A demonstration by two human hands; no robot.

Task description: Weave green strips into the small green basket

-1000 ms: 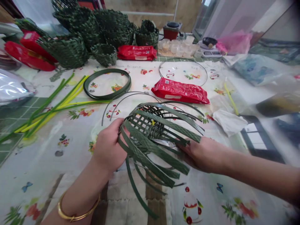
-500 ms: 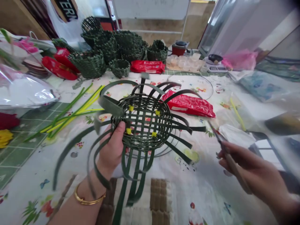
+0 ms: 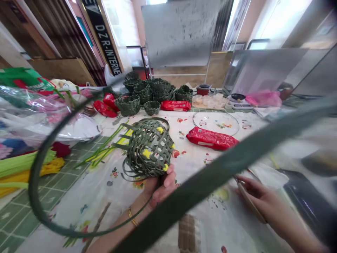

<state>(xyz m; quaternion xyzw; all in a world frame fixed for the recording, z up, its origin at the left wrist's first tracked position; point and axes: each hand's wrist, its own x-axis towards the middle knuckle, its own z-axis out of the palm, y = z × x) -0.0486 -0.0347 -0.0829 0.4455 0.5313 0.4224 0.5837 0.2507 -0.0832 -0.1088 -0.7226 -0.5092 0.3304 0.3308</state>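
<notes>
My left hand (image 3: pixel 161 184) is closed round the lower edge of a half-woven green basket (image 3: pixel 147 149), holding it up on its side above the table. Yellow clips dot its woven base. Its long loose strips sweep toward the camera; one wide blurred strip (image 3: pixel 237 154) crosses the view, and a thin one (image 3: pixel 39 165) loops at the left. My right hand (image 3: pixel 259 200) is lower right, fingers closed on a thin scissors-like tool (image 3: pixel 247 198) that is partly hidden by the wide strip.
A floral tablecloth (image 3: pixel 200 165) covers the table. Several finished green baskets (image 3: pixel 147 93) and red packets (image 3: pixel 210 138) stand behind. Green and yellow strips (image 3: pixel 105 147) lie left, beside plastic bags (image 3: pixel 52 119). A wire ring (image 3: pixel 216 121) lies at the back.
My left hand has lifted and turned the basket so its loose strips swing toward the camera. The view tilted upward. My right hand picked up the tool a moment ago and still holds it.
</notes>
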